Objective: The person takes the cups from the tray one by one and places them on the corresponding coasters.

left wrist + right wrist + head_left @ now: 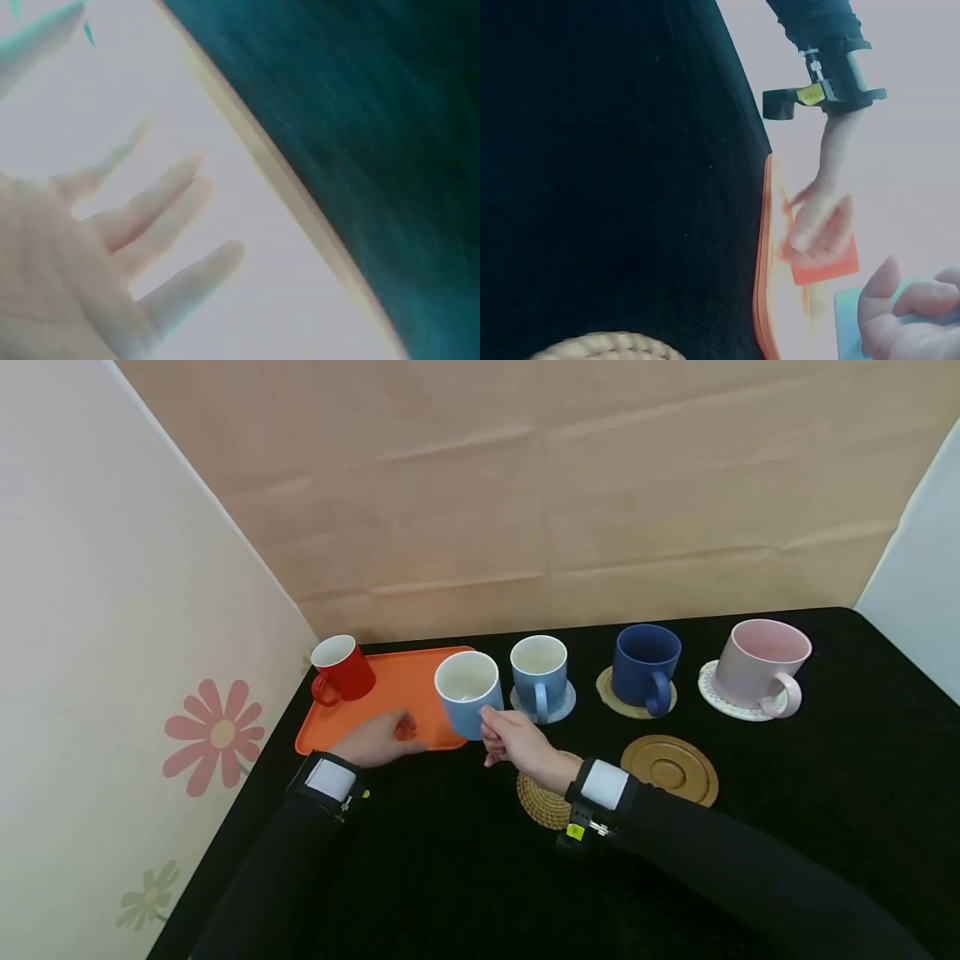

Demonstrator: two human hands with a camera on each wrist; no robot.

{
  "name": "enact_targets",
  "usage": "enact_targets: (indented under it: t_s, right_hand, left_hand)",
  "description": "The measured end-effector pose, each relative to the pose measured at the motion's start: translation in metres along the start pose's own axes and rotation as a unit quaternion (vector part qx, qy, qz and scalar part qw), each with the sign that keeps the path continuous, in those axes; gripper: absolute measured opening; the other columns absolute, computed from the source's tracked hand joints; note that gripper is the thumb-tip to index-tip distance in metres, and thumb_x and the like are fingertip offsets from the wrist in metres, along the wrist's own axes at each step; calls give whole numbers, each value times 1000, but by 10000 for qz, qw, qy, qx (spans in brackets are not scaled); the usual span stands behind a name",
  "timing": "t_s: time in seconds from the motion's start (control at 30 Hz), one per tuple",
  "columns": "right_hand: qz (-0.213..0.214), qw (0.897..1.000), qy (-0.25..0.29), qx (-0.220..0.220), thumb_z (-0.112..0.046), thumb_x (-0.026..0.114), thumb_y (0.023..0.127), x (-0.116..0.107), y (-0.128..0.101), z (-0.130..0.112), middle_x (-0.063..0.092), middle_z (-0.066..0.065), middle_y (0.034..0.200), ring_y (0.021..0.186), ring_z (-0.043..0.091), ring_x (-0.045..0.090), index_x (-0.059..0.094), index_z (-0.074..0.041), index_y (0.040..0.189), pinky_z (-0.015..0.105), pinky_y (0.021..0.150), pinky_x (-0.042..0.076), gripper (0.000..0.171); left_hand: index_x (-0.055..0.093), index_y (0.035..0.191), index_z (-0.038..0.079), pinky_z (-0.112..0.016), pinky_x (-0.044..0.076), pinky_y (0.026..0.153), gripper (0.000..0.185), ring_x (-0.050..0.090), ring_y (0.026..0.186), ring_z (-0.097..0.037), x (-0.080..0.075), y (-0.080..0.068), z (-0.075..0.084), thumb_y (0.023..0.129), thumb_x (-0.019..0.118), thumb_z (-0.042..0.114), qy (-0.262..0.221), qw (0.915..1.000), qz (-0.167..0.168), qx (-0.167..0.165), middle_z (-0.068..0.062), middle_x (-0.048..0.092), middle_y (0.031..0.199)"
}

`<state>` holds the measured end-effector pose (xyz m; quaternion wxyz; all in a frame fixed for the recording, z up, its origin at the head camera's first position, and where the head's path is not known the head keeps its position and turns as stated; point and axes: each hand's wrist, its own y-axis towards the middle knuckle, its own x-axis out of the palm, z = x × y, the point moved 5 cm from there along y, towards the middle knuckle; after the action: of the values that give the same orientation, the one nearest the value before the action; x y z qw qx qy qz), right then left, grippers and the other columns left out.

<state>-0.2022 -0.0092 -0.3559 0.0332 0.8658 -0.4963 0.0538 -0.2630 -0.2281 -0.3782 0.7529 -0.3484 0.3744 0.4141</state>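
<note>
**Light blue cup held at the tray's edge**

Head view: a light blue cup (pixel 468 692) is gripped by the right hand (pixel 516 741), whose fingers are curled round the cup's near right side. The cup is tilted, with its mouth turned toward the camera, and is seen at the right edge of an orange tray (pixel 401 710). The left hand (pixel 378 740) is laid on the tray's near rim, its fingers resting on the tray. A red cup (pixel 341 669) is set on the tray's far left corner. Behind the held cup, a second blue cup (pixel 539 675) is placed on a grey coaster (pixel 564 703), a dark blue cup (pixel 645 667) on a wooden coaster (pixel 609 689), and a pink cup (pixel 761 667) on a white coaster (pixel 712 690). A bare wooden saucer (pixel 670 767) and a woven coaster (pixel 542 805) are seen on the black counter (pixel 825 793) near the right wrist.

Left wrist view: the picture is washed out and blurred. The fingers (pixel 161 199) are shown spread and fairly straight over a pale surface, with nothing held between them; a dark area is seen beyond a pale edge.

Right wrist view: the curled fingertips (pixel 904 296) are seen pressed on the cup's blue wall at the lower right. Across the tray, the left hand is shown resting on its rim. The woven coaster's rim is visible at the bottom edge.
</note>
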Motion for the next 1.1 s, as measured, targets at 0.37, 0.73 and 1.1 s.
enact_targets:
  t_s: [0.37, 0.73, 1.1]
  right_hand:
    - [-359, 9985, -280, -307, -20, 23, 107, -14, -40, -1, 33, -1, 65, 62, 16, 42, 37, -13, 72, 32, 69, 47, 38]
    - [-950, 9941, -285, -444, -22, 24, 108, -13, -78, 7, 39, -2, 72, 68, 14, 46, 41, -13, 77, 29, 72, 48, 36]
    - [-1403, 9880, 550, -337, -22, 23, 108, -9, -102, 21, 41, -3, 80, 78, 11, 50, 45, -17, 84, 27, 79, 48, 33]
  left_hand:
    - [25, 149, -2, -56, 30, 107, 58, 29, 138, -39, 8, -12, 76, 106, 27, 37, -3881, 9075, -258, 1585, -22, 29, 152]
    - [18, 150, -5, -53, 38, 103, 74, 28, 139, -40, 34, -22, 105, 103, 17, 52, -4019, 8957, -606, 1807, -25, 23, 154]
    - [16, 153, 1, -49, 38, 104, 76, 27, 140, -36, 50, -16, 128, 101, 12, 57, -3790, 8972, -1210, 1915, -20, 21, 157]
